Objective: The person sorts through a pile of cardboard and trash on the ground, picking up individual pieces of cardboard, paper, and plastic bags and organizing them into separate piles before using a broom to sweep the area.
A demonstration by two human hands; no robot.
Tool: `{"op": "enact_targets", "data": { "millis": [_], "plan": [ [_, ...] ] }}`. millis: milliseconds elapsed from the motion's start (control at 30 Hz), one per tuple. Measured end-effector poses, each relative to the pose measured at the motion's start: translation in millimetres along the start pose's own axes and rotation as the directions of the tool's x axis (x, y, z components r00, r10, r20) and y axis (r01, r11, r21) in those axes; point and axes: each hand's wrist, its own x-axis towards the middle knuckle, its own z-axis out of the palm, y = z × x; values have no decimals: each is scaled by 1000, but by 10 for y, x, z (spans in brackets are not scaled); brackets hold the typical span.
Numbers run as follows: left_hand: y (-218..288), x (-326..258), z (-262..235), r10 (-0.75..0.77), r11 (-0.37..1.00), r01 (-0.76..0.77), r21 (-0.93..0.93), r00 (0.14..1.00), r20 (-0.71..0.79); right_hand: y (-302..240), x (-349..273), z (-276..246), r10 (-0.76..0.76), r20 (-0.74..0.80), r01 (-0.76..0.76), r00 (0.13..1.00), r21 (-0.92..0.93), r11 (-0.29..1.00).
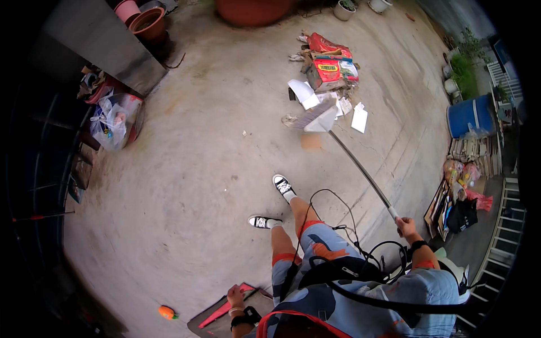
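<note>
My right hand (406,226) grips the end of a long metal handle of a broom (360,168). Its pale, fanned head (315,119) reaches the floor beside white papers (304,94) and a torn red-and-yellow cardboard box (329,70). A loose white sheet (359,118) lies just right of the bristles. My left hand (235,296) hangs low with curled fingers, over a dark flat object with a red strip (217,314); what sits inside the fingers is hidden.
An orange pepper-shaped thing (167,312) lies at the lower left. Bagged items (115,121) stand by a grey panel (107,45) on the left. Along the right are a blue barrel (472,116), stacked cardboard (472,150) and bags. Flowerpots (149,27) stand at the back.
</note>
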Motion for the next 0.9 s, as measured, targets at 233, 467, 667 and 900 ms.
{"op": "enact_targets", "data": {
  "millis": [233,467,667,900],
  "plan": [
    [604,188,65,-33,986,12,168,991,126,679,-120,-164,68,-150,-84,986,-106,991],
    [1346,-14,468,264,927,-296,231,951,162,1376,55,-915,97,-177,-115,979,-96,989],
    [1620,-286,688,375,791,-453,412,890,258,1991,495,-1870,161,-108,-192,981,-421,886],
    [1103,-112,357,434,795,-443,415,893,122,-303,1375,514,-154,477,415,866,-510,753]
  ]
}}
